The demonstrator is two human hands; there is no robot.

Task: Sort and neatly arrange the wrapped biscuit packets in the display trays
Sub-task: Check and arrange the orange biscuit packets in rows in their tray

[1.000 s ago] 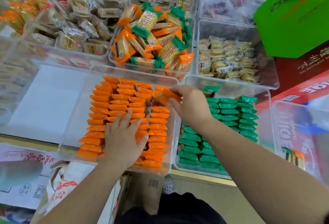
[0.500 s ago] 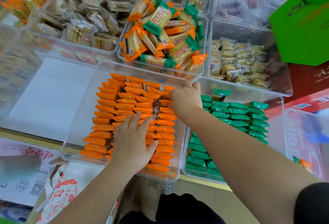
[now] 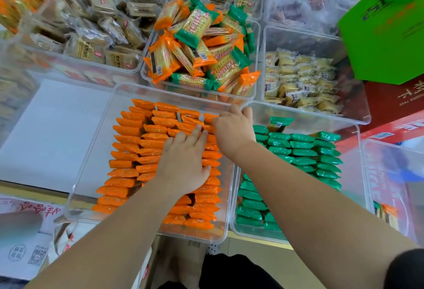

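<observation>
We find orange biscuit packets (image 3: 128, 151) lying long-axis left-right. Left hand (image 3: 183, 162) presses them flat-fingered; right hand (image 3: 234, 128), nearer the far-right column end, is curled, grip indeterminable.

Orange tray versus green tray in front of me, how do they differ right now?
The orange tray holds orange packets; the green tray, green packets. The left hand and right hand are at the orange tray, neither at the green tray. Both trays are clear plastic with neat rows.
</observation>
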